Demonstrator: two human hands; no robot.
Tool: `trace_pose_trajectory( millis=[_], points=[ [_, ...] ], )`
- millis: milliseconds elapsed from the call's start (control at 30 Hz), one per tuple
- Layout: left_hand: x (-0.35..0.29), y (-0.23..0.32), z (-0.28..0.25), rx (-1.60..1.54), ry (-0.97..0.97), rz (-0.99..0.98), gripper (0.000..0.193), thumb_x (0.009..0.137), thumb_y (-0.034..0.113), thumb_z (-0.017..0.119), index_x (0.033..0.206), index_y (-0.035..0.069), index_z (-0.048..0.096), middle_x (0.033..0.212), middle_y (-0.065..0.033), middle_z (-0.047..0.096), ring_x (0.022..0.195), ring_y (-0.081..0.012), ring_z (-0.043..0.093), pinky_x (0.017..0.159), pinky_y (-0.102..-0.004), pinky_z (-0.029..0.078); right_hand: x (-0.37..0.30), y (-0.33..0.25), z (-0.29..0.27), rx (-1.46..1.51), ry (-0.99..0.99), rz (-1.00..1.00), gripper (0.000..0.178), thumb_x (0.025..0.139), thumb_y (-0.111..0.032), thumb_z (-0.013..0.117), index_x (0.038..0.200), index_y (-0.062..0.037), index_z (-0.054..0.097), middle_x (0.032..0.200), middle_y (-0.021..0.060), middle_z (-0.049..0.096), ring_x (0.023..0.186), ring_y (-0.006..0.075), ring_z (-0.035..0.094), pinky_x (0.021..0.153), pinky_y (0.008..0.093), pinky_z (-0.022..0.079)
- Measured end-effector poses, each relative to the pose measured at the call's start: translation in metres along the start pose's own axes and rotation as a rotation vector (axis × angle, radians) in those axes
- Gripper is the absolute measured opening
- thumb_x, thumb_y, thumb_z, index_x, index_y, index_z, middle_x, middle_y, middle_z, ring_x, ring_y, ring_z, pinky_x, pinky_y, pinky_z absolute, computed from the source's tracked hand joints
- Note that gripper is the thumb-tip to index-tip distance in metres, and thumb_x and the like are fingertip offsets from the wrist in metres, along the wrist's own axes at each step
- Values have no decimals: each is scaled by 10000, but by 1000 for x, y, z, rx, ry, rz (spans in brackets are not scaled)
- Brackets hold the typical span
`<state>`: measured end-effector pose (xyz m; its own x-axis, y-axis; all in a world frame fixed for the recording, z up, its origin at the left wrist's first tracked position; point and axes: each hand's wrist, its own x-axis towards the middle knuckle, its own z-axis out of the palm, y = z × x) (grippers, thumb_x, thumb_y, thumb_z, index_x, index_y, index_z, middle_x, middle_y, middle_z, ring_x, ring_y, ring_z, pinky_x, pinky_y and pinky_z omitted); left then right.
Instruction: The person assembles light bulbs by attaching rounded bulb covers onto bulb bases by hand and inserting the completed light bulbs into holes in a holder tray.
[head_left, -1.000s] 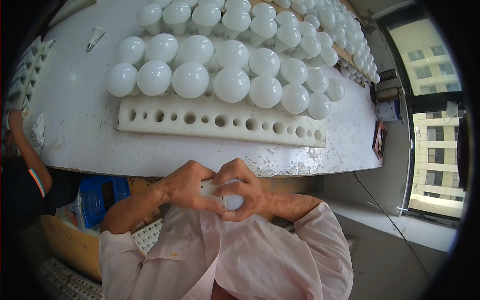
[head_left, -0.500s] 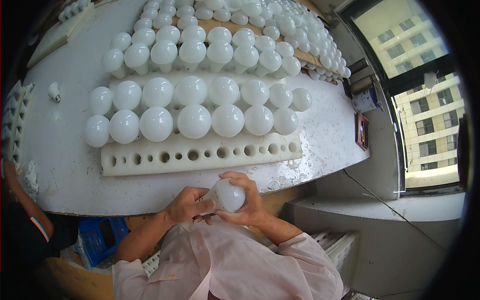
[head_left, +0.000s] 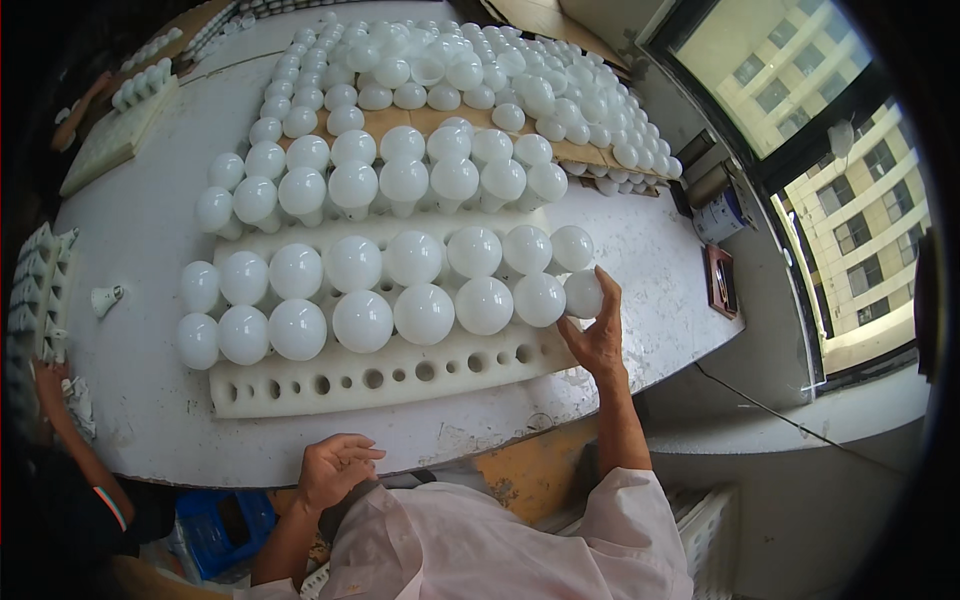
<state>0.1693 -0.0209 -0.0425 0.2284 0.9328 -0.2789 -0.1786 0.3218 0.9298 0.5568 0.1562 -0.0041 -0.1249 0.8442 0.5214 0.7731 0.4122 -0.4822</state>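
At the right end of the front row, my right hand has its thumb and fingers round a white light bulb. The bulb sits in line with the others at the foam tray; its base is hidden. A white foam tray with holes of two sizes carries two rows of upright bulbs, among them a large round bulb. My left hand is off the table's near edge, in front of my shirt, empty with its fingers loosely apart.
Behind stands another foam tray of bulbs, then cardboard covered in white domes. A lone bulb lies at the left. Another person's arm reaches in beside a white rack. A bucket stands by the window.
My right hand has carried the bulb from in front of my chest out to the front row's right end. My left hand has let go of it and moved left and down.
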Motion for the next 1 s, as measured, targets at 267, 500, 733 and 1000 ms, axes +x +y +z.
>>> trace_pose_trajectory(
  millis=[267,500,733,1000],
  points=[
    [-57,-14,-70,265,1304,496,253,921,85,489,1113,-78,513,1078,-213,621,944,-210,613,824,-291,473,-74,12,-11,627,-231,471,1143,543,-262,845,1452,-45,186,1395,220,353,1295,317,357,1051,452,313],
    [-1,-16,-122,172,1031,345,441,965,302,428,1229,-45,496,1168,-153,557,1102,-215,494,957,-315,366,-86,22,-12,680,-220,472,952,613,-164,818,1392,22,303,1282,161,488,1150,252,498,991,365,378],
    [8,-2,-106,204,1061,315,446,962,331,433,1208,-33,512,1089,-149,596,1016,-200,539,906,-300,398,-84,40,-5,482,-286,414,613,817,-193,690,1321,1,398,1181,119,539,979,235,563,817,328,481],
    [0,-12,-102,241,1044,328,441,964,323,415,1206,-31,518,1071,-157,610,996,-207,559,896,-305,414,-85,39,-9,723,-305,538,727,816,-210,698,1388,-8,297,1226,147,497,1041,223,523,851,320,468]
  ],
)
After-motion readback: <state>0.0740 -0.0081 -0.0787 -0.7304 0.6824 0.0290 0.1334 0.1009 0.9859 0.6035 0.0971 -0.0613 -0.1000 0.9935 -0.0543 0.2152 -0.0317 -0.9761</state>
